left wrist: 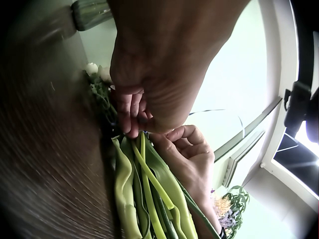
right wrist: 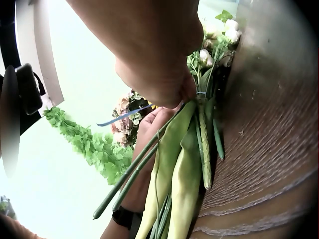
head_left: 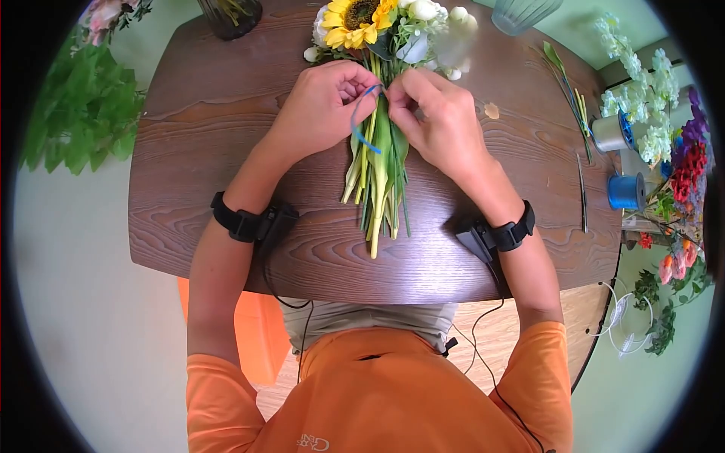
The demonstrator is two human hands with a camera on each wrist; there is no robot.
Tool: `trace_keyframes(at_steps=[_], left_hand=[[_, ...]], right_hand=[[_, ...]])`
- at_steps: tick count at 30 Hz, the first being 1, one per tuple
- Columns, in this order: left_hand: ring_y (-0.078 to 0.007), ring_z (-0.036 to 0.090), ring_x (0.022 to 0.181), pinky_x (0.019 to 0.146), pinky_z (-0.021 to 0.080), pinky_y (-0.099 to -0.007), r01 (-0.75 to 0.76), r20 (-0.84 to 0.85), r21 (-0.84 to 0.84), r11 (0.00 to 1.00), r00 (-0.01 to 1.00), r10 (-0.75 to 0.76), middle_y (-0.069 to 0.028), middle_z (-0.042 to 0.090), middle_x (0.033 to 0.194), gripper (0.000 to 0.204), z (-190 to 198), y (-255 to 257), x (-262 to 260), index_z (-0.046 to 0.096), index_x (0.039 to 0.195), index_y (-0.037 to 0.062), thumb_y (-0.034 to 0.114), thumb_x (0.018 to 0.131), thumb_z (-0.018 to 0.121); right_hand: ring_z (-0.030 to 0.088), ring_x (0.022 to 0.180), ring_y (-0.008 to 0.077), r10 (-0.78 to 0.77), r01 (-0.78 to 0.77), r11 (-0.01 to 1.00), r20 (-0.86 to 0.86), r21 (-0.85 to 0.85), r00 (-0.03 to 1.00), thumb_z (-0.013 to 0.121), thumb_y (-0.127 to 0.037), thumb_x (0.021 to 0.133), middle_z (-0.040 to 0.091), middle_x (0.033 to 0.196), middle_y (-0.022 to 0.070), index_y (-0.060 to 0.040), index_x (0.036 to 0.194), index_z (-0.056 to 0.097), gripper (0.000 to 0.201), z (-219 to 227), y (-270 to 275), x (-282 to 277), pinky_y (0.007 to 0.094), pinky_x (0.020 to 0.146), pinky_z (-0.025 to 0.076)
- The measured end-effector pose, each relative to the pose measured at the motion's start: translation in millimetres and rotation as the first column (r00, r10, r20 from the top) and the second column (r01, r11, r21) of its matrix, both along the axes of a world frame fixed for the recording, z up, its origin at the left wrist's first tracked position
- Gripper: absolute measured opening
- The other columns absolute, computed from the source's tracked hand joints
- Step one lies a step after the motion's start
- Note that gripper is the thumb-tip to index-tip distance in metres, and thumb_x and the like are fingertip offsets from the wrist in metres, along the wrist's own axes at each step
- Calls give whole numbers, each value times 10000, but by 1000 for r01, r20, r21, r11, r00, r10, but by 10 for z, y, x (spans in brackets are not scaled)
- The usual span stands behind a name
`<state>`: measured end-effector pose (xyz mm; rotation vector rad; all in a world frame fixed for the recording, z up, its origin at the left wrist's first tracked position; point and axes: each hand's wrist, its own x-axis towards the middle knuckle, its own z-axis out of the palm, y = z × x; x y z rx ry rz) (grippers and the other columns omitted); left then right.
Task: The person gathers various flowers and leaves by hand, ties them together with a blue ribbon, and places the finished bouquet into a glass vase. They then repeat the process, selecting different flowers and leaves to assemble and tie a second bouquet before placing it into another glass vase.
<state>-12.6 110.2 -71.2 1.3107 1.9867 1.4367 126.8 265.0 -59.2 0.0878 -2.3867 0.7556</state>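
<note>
A bouquet lies on the table, with a sunflower (head_left: pixel 355 23) and white flowers (head_left: pixel 423 10) at its far end and green stems (head_left: pixel 377 181) pointing toward the person. Around the stems, just below the blooms, runs a thin blue ribbon (head_left: pixel 365 141), one loose end curving down over them. My left hand (head_left: pixel 321 109) pinches the ribbon at the left of the stems. From the right, my right hand (head_left: pixel 445 117) pinches it close by, thumb and fingertips together. In the right wrist view the ribbon's free end (right wrist: pixel 119 119) sticks out, and a blue band (right wrist: pixel 201 93) crosses the stems.
On the table's right side are cut stems (head_left: pixel 570 87), a dark thin stick (head_left: pixel 582 192), a clear spool (head_left: pixel 610 132) and a blue ribbon spool (head_left: pixel 626 192). Glass vases (head_left: pixel 525 13) stand at the far edge. Artificial flowers (head_left: pixel 683 151) crowd the right.
</note>
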Motion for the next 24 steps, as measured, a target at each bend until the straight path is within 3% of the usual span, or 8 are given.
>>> trace_keyframes(at_steps=[8, 11, 13, 17, 20, 22, 24], left_hand=[[-62, 646, 831, 759, 550, -238, -37, 8, -26, 999, 999, 37, -45, 719, 935, 158, -6, 16, 13, 689, 1045, -56, 79, 963, 688], [-57, 648, 830, 759, 551, -233, -18, 58, -1, 1000, 998, 18, -42, 719, 932, 158, -41, 22, -1, 692, 1036, -56, 84, 963, 688], [-82, 667, 723, 691, 564, -258, -53, 13, 43, 998, 999, 53, -63, 722, 812, 170, -52, 36, 7, 709, 982, -62, 96, 920, 709], [-84, 664, 720, 689, 562, -258, -47, -1, 62, 997, 999, 47, -62, 718, 808, 163, -29, 18, 25, 709, 972, -60, 95, 919, 711], [-58, 646, 822, 759, 547, -233, -30, -41, -5, 1000, 999, 30, -37, 709, 914, 145, -5, 8, 27, 698, 1016, -57, 76, 959, 691], [-96, 666, 720, 685, 559, -261, -23, -82, 97, 995, 996, 31, -66, 706, 822, 153, -31, 17, 27, 713, 969, -53, 94, 924, 709], [-101, 666, 717, 683, 559, -265, -19, -114, 96, 995, 993, 29, -73, 703, 827, 153, -23, 15, 28, 716, 972, -47, 98, 924, 712]], right_hand=[[679, 741, 371, 40, -35, 996, -67, 78, 997, 719, -21, 818, 675, 887, 135, -42, 980, 737, 165, -13, 4, -20, 447, 675, 568], [683, 759, 382, 5, -1, 998, -62, 61, 998, 713, -28, 827, 677, 893, 143, -18, 985, 728, 159, -40, 2, -31, 451, 687, 571], [684, 769, 390, -7, 10, 998, -41, 58, 999, 708, -30, 832, 678, 898, 150, -10, 986, 726, 156, -14, -16, -18, 456, 695, 572], [681, 795, 420, -37, 35, 998, 41, 53, 998, 685, -30, 852, 680, 919, 176, 3, 992, 723, 149, 54, -26, 5, 483, 724, 569], [678, 804, 433, -62, 60, 997, 48, 49, 997, 666, 1, 855, 675, 926, 206, 24, 970, 714, 126, 61, -52, 5, 498, 735, 564], [675, 818, 441, -89, 87, 996, 68, 36, 994, 659, 13, 856, 672, 926, 222, 35, 959, 708, 116, 55, -52, 5, 500, 744, 562], [672, 831, 449, -114, 113, 993, 88, 25, 990, 653, 26, 856, 669, 927, 237, 45, 948, 701, 106, 53, -55, 4, 502, 752, 560]])
